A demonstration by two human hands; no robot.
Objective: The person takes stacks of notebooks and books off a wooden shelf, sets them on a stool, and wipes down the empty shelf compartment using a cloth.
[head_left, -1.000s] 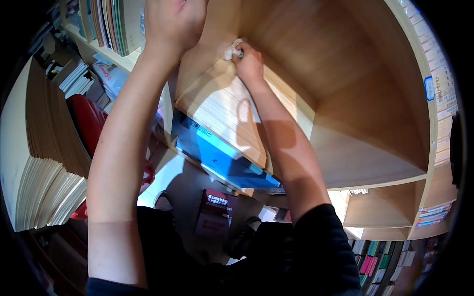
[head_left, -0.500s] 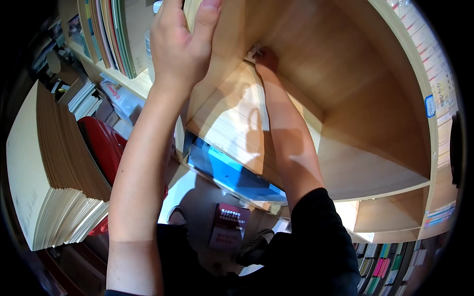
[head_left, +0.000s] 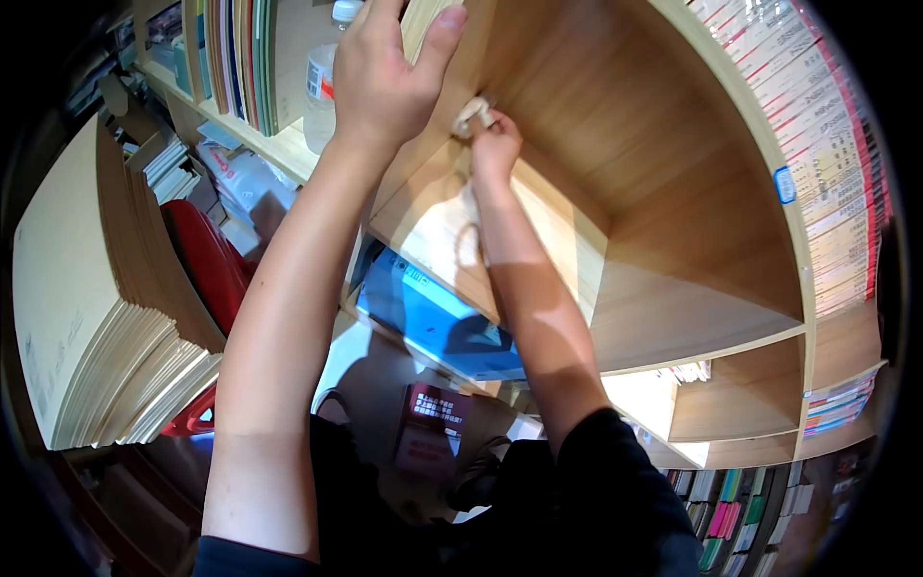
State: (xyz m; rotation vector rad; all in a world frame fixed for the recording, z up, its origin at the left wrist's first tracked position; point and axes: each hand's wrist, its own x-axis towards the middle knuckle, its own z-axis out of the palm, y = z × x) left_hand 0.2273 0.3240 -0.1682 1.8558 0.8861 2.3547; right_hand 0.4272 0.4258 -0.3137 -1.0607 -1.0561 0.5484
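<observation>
My right hand [head_left: 496, 149] reaches deep into a wooden shelf compartment [head_left: 663, 163], pinching a crumpled pale cloth [head_left: 472, 116] against the inner left wall by the back corner. At the upper left, my left hand [head_left: 389, 87] is at the front edge of the upright shelf panel [head_left: 419, 27], with the thumb on the compartment side. Its other fingertips are cut off by the frame or hidden behind the panel. Shadows of the right arm and hand fall on the compartment's floor board [head_left: 428, 207].
A clear plastic bottle [head_left: 319, 96] stands left of the panel beside upright books [head_left: 240, 58]. A thick stack of paper [head_left: 154, 375] leans near a red object [head_left: 204, 264]. Below are a blue box [head_left: 433, 317] and a dark red book [head_left: 430, 428] on the floor. More books [head_left: 827, 163] line the right.
My right hand and the cloth have moved left from the back corner onto the side wall. The left hand keeps its place on the panel while the view shifts slightly.
</observation>
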